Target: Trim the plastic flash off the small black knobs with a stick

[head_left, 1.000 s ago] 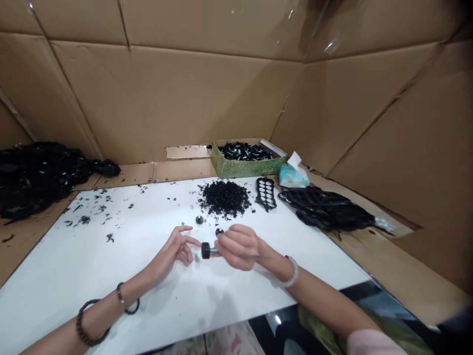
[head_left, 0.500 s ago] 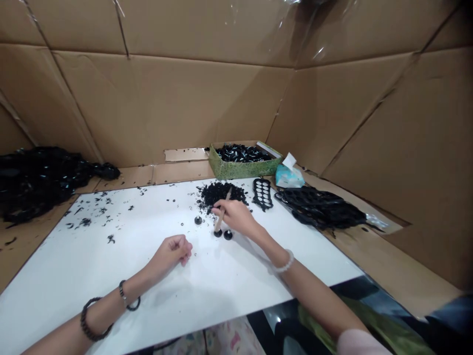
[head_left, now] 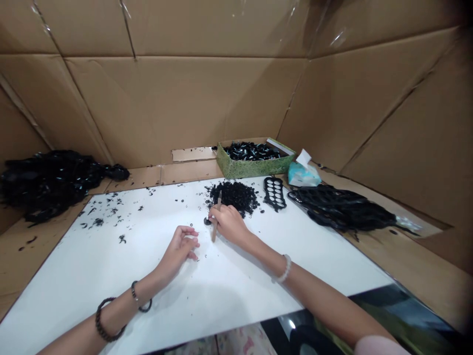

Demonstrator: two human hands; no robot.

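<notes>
Right fingers (head_left: pixel 216 214) gripping wooden stick (head_left: pixel 219 201), left fingers (head_left: pixel 189 241) loose, green box (head_left: pixel 251 168) holding black parts (head_left: pixel 251 152)

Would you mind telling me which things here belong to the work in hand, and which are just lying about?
In use: right hand gripping a wooden stick; small black piece by its fingers; pile of black rings; left hand resting on the white board.

Lying about, untouched: green box; black perforated holder; tangled black heaps; tissue pack.

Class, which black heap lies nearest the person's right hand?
The pile of small black rings, just beyond the right hand; the tangled heaps at left and right lie farther off.
</notes>
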